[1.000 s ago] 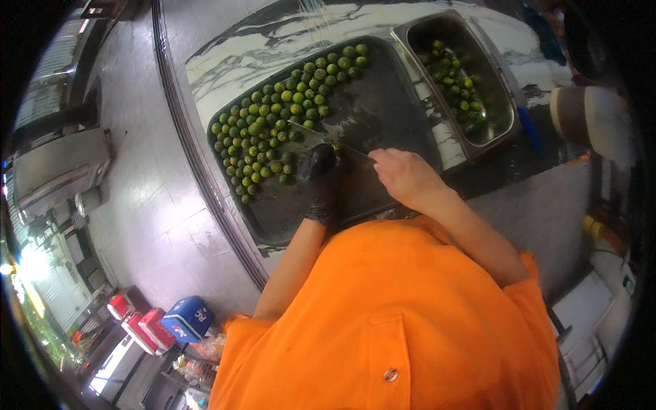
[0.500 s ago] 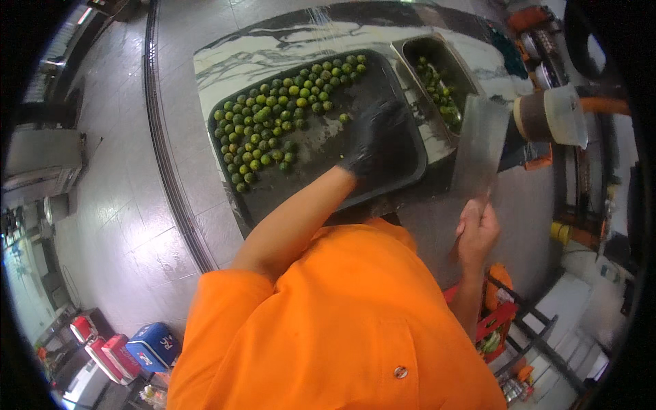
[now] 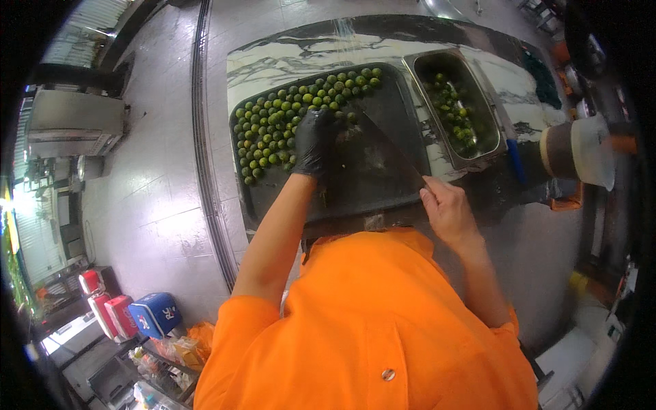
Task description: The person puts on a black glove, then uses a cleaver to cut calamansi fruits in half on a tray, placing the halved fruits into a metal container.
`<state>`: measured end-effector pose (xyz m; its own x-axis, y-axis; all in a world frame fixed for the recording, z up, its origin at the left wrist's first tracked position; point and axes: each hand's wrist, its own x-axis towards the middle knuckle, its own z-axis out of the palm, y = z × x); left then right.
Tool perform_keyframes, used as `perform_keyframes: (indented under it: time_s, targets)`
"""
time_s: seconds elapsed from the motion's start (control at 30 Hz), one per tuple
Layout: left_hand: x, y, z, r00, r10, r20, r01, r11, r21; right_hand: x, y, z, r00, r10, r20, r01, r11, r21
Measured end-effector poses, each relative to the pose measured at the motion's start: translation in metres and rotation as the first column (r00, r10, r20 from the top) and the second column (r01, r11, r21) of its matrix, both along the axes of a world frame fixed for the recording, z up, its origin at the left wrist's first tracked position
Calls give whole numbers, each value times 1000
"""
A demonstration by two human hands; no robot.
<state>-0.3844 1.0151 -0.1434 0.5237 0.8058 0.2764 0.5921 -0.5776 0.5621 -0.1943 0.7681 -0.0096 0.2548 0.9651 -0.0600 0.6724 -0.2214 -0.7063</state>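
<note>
My left hand (image 3: 316,145), in a black glove, is bunched over the front edge of a spread of small green limes (image 3: 273,126). Its fingers look curled, and whatever is under them is hidden against the dark surface. The limes lie packed along the far and left sides of a black tray (image 3: 403,137). In my bare right hand (image 3: 448,210) is the handle of a cleaver (image 3: 391,145). Its blade shows nearly edge-on, slanting over the tray, its far end near the limes beside my left hand.
A steel pan (image 3: 490,126) with green pieces, apparently cut limes, stands right of the tray on the marble-patterned table (image 3: 301,51). Beside it are a blue handle (image 3: 515,161) and a translucent tub (image 3: 593,152). A blue cooler box (image 3: 156,316) stands at the lower left.
My right hand has brought the cleaver from beyond the tray's right side in over it, turning the blade edge-on. My left hand has moved left to the limes. The view has shifted.
</note>
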Motion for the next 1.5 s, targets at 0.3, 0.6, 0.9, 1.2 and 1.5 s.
perform_keyframes:
  time_s: [0.3,0.6,0.9,1.2,1.5]
  targets:
    - [0,-63,37,812,408,416,20,694,-719,22,7,-11,998,53,38,-55,997,49]
    - [-6,-104,4,827,352,439,10,771,-637,13,4,-27,994,113,1,-113,993,-45]
    - [-11,-102,-21,974,160,159,-109,951,-291,-1,14,-32,992,103,72,-95,989,-111]
    - [-12,-102,-14,959,158,237,-93,959,-266,-15,17,-27,975,204,93,-194,975,-108]
    - [-12,-106,-16,933,299,199,-226,919,-323,-10,11,-36,975,179,133,-158,975,-157]
